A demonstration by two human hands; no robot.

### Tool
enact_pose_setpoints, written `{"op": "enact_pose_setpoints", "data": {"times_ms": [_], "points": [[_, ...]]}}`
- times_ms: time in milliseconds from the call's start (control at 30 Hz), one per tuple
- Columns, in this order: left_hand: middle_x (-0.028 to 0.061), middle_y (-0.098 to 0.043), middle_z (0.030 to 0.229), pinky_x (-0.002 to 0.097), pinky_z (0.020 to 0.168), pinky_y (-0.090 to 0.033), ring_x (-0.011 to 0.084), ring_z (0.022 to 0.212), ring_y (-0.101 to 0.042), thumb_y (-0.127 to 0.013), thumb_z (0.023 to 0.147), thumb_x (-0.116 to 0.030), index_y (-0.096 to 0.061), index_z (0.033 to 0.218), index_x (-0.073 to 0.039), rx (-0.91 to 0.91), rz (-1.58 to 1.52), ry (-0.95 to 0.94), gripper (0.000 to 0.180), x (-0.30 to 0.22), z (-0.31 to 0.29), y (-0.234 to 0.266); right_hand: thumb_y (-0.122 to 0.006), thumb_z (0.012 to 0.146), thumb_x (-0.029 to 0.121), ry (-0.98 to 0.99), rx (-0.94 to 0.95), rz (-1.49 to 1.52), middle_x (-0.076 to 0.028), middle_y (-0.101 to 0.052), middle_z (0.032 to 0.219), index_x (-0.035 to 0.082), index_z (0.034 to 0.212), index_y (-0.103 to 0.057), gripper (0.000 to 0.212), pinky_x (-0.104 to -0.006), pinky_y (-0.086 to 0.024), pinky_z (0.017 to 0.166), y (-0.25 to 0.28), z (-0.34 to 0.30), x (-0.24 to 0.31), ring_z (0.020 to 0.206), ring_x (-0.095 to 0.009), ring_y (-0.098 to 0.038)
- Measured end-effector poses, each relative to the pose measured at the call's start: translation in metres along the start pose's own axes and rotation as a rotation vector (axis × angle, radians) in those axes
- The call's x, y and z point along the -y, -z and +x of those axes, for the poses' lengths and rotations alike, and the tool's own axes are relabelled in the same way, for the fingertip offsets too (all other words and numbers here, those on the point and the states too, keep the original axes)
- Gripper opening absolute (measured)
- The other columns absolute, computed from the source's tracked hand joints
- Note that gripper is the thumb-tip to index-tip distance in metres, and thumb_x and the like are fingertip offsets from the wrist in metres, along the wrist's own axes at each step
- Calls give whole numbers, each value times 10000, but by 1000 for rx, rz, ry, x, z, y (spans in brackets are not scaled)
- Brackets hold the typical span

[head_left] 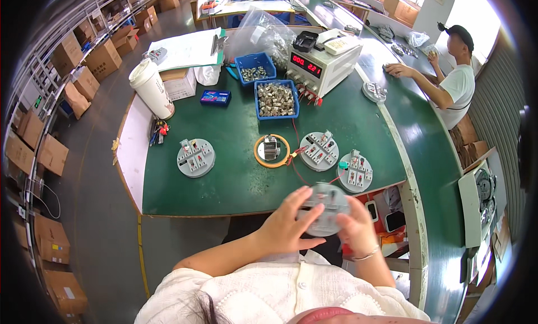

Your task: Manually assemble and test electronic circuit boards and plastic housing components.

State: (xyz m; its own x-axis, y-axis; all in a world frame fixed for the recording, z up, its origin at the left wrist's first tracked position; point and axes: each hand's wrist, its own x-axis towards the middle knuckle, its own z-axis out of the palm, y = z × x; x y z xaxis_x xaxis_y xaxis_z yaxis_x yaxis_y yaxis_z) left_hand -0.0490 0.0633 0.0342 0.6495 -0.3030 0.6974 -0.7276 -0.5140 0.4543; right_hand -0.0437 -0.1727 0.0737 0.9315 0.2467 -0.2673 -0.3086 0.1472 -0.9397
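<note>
Grey round plastic disc [332, 212] lay between the right hand [360, 230], gripping its right edge, and the left hand [284, 223], half-open across its left.

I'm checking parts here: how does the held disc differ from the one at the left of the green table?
The held disc is between the left hand and right hand; the left disc rests on the table. The held disc looks larger and blurred; the left disc looks smaller and sharper. Both are grey and round.
</note>
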Motion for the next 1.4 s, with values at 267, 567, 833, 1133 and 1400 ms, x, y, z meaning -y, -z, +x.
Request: {"op": "enact_pose_setpoints", "data": {"times_ms": [267,567,833,1133,1400], "points": [[245,-418,1538,688,1160,-324,462,1422,-432,-815,871,-312,-488,1489,-68,-97,228,195,741,31,-14,16,-674,990,273,299,-967,-410,88,-509,708,85,1277,-661,343,-194,-228,384,292,-20,57,462,-15,-341],[238,-473,1478,716,1135,-324,474,1395,-450,-787,878,-279,-549,1424,-67,44,483,229,632,30,-19,11,-662,972,358,-84,-1308,-1619,-280,-702,1213,-107,1305,-624,573,-484,-517,1028,474,-13,36,1124,-413,-665],[227,-517,1442,719,1138,-319,462,1389,-466,-750,899,-271,-595,1373,-59,68,521,176,542,33,-11,3,-811,786,223,579,-342,-1302,-180,-596,1453,67,1510,-500,804,-420,-541,996,104,48,45,1179,-334,-681],[205,-553,1404,702,1153,-319,448,1368,-496,-741,899,-260,-637,1316,-50,71,560,166,478,34,-13,2,-848,700,477,411,-224,-1444,-200,-544,1481,80,1529,-466,994,-441,-576,916,59,75,37,1048,-390,-707],[184,-598,1358,701,1169,-303,420,1346,-534,-729,905,-255,-644,1303,-49,113,570,158,456,39,-11,-2,-841,688,510,320,-203,-1552,-245,-569,1428,83,1492,-499,972,-438,-586,893,86,53,55,994,-395,-720]]}}
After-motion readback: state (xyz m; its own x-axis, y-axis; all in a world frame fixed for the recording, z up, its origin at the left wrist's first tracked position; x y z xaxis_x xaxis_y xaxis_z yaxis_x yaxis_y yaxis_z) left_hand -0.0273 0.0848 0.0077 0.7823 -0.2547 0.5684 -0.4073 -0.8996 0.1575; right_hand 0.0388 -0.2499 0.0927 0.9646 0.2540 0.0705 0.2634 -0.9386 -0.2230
